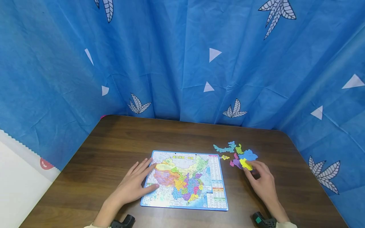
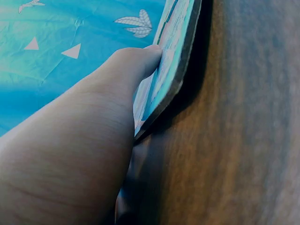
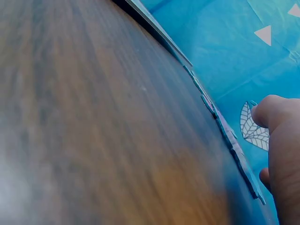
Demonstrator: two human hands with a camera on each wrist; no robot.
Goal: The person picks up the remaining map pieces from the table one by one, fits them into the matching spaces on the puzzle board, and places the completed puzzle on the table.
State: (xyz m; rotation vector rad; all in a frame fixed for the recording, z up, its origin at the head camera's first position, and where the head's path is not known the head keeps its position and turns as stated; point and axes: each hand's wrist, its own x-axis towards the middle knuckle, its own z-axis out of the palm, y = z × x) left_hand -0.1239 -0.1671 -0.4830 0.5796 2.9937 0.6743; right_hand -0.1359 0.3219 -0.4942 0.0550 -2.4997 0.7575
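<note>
A map puzzle board (image 1: 218, 202) with a blue rim lies on the table, many coloured pieces set in its map. My left hand (image 1: 134, 183) rests flat over the board's left side with fingers spread; in the left wrist view the thumb (image 2: 140, 63) lies on its face near the edge. To the right of the board, my right hand (image 1: 262, 179) pinches a yellow puzzle piece (image 1: 246, 164) between thumb and fingers. The yellow piece overlaps a purple piece (image 1: 237, 163) and sits just below a blue piece (image 1: 248, 155). In the right wrist view, the fingers hide most of the held piece.
Several loose pieces lie beyond the right hand: a long teal piece (image 1: 225, 149), a green piece (image 1: 239, 148), a small patterned yellow piece (image 1: 225, 157) and small pink ones. A blue curtain (image 1: 182, 63) hangs behind the dark wooden table (image 1: 119, 136).
</note>
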